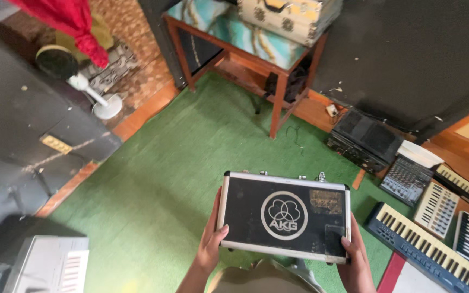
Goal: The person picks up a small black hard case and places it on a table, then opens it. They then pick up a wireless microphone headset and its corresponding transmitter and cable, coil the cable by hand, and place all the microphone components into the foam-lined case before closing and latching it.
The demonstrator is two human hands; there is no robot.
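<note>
A black case point(283, 216) with metal edges is gripped at 9 and 3 o'clock by the left hand point(211, 245) and right hand point(355, 255), above the green carpet point(158, 179). It is judged rigid, fairly weighty, best held by its edges.

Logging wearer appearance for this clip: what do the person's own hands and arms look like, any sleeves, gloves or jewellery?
Both are bare: the left hand and right hand wear no gloves, and no rings, watch or bracelet show. The forearms entering from the bottom edge are uncovered as far as the frame shows, with no sleeve in view. Only a short stretch of each arm is visible.
</note>
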